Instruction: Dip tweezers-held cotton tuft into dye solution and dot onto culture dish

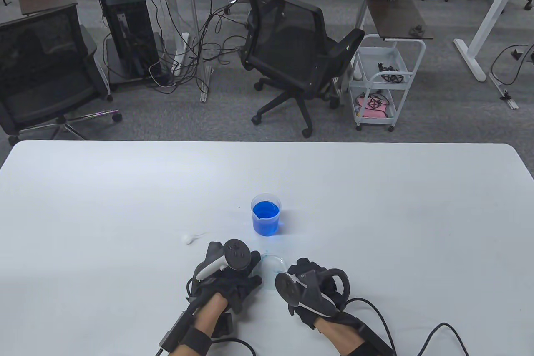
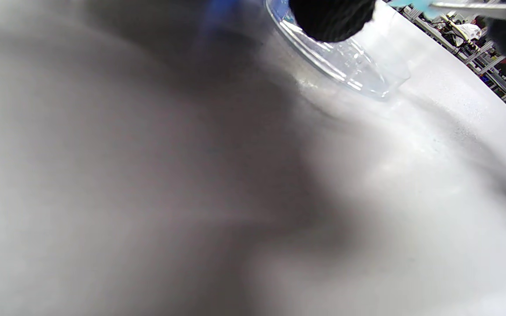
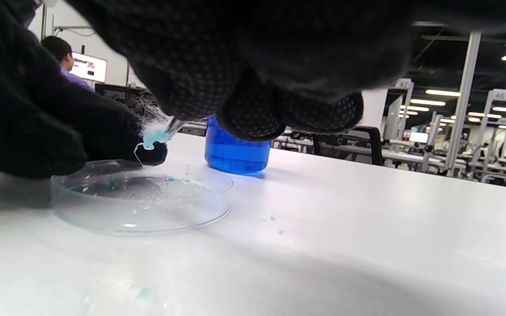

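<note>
A clear beaker of blue dye point(image 1: 266, 216) stands mid-table; it also shows in the right wrist view point(image 3: 235, 153). The clear culture dish point(image 1: 275, 263) lies just in front of it, between my hands. My left hand point(image 1: 246, 268) holds the dish at its left rim; one fingertip point(image 2: 332, 17) touches the rim. My right hand point(image 1: 298, 274) grips the tweezers point(image 3: 175, 126), whose tips hold a blue-stained cotton tuft point(image 3: 154, 136) just above the dish point(image 3: 141, 199). Small blue specks lie inside the dish.
A spare white cotton tuft point(image 1: 190, 238) lies on the table left of my left hand. A few blue droplets point(image 3: 275, 219) mark the table right of the dish. Glove cables point(image 1: 421, 331) trail off the near edge.
</note>
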A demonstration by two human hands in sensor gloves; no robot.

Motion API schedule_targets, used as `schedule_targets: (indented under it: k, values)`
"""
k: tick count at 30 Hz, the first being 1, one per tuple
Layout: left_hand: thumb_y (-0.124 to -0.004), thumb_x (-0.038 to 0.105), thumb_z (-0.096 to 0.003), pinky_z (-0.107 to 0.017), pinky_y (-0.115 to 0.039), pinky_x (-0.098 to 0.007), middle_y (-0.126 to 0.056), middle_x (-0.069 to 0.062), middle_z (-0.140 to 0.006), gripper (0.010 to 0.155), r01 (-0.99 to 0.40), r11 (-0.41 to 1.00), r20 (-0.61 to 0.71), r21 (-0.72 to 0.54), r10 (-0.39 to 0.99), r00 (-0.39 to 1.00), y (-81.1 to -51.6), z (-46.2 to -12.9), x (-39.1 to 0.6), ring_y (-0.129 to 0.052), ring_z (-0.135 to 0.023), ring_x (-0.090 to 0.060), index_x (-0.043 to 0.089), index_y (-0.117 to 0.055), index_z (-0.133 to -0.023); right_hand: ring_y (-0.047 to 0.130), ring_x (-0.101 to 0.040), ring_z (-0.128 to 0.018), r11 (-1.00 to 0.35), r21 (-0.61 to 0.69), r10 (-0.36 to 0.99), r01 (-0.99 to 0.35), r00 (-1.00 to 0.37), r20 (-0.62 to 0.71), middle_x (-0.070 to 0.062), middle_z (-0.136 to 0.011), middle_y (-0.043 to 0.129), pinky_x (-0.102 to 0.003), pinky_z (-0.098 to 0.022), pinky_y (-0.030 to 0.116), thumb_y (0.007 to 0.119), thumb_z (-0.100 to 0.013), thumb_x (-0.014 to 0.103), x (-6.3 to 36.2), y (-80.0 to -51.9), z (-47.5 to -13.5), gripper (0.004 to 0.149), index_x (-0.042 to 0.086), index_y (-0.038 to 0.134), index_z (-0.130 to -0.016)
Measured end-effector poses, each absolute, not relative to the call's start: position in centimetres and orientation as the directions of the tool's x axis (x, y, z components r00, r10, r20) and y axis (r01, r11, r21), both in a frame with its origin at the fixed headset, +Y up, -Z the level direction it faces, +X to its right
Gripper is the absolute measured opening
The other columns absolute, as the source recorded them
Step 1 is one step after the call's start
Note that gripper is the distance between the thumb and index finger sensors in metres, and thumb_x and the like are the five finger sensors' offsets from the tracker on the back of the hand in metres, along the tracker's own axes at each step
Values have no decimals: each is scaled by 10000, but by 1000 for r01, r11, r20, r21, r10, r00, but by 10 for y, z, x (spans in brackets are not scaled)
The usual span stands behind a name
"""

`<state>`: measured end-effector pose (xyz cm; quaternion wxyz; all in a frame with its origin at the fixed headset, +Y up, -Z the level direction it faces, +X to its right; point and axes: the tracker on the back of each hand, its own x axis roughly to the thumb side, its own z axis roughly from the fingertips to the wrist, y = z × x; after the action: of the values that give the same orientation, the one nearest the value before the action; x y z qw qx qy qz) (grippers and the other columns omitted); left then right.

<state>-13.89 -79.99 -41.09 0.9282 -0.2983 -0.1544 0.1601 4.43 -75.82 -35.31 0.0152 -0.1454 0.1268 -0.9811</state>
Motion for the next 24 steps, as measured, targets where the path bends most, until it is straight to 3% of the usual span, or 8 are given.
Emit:
schedule_targets:
  k: [8,18,24]
  values:
    - [-620,431,-632,-654,-111,-770,-32,-194,-1219,697,-205,771,191,-603,389,901,-800,-411,-139,-16,-1047,-505,263,-188,-1153,959,-153,-169,-977,-203,-130,69,-944,302,-243,-542,1019,-301,-31,866,914,-264,286,33,-780,-360,411,-13,1067,-501]
    - [-622,430,-631,-654,-111,-771,-32,-196,-1218,698,-205,771,191,-603,389,901,-800,-411,-139,-17,-1046,-506,264,-189,-1152,959,-152,-166,-964,-263,-30,-39,-967,253,-244,-541,1019,-301,-29,866,915,-264,286,41,-754,-369,411,-14,1069,-499]
    - [-621,431,-631,-654,-112,-771,-32,-197,-1218,698,-205,771,191,-603,389,901,-800,-411,-139,-18,-1046,-507,262,-189,-1152,959,-152,-167,-978,-205,-82,25,-959,270,-242,-540,1021,-300,-30,867,914,-264,287,32,-775,-377,412,-13,1069,-499]
